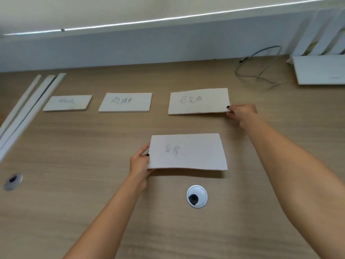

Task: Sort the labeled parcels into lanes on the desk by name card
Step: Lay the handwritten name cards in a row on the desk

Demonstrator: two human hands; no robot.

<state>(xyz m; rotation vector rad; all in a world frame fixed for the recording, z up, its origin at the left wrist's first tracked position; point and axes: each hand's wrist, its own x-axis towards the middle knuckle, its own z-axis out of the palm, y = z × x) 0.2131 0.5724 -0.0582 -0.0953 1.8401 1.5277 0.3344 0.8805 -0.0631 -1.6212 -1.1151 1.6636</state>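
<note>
Wood-brown desk fills most of the view, and a round silver hole cover sits in it near the person. I tell every place from this cover.

Just behind the cover, the left hand holds a white card with dark writing on it. The fingers are pinched shut on the card's left edge, thumb on top. The card is lifted off the desk and makes a shadow under it.

Farther behind the cover, three more white cards lie in a row. The right card is straight behind the cover. The right hand pinches its right edge near the bottom corner, fingers closed on it. That side of the card looks a little raised. The middle card is behind the cover and to the left, flat on the desk. The left card is farther left still, and its writing is too blurry to read.

Far left of the cover, long white strips lie slanted. Far behind and to the right are a grey cable and a white tray
</note>
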